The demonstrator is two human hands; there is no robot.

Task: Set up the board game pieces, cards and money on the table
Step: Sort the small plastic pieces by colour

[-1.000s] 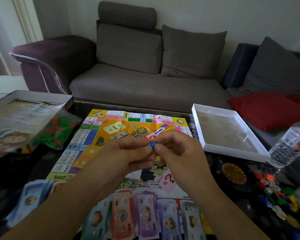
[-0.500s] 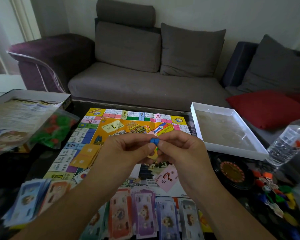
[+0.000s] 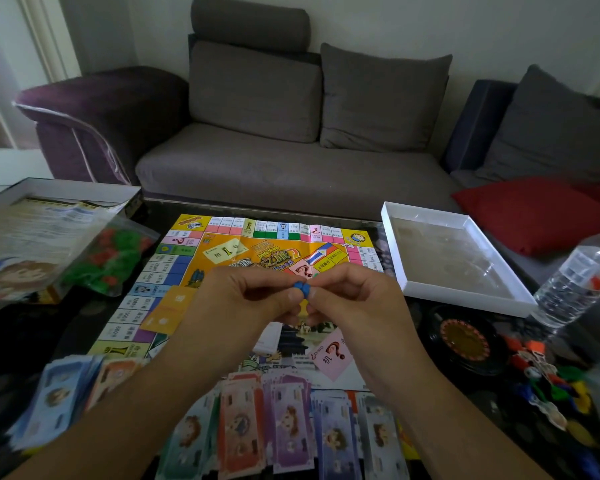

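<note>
Above the middle of the game board, my left hand and my right hand meet fingertip to fingertip. Together they pinch a small blue game piece; a bit of yellow shows just under it between the fingers. Rows of paper money lie along the board's near edge, with another stack of notes at the near left. A pile of coloured pawns and stands sits at the right. An orange card stack rests on the board's left side.
An open white box lid lies at the right, a black roulette wheel in front of it, and a water bottle at the far right. The game box with a bag of red and green houses stands left. A sofa is behind.
My hands have stayed together on the blue piece, drifting slightly lower and nearer in view. The fingers have shifted a little around it.
</note>
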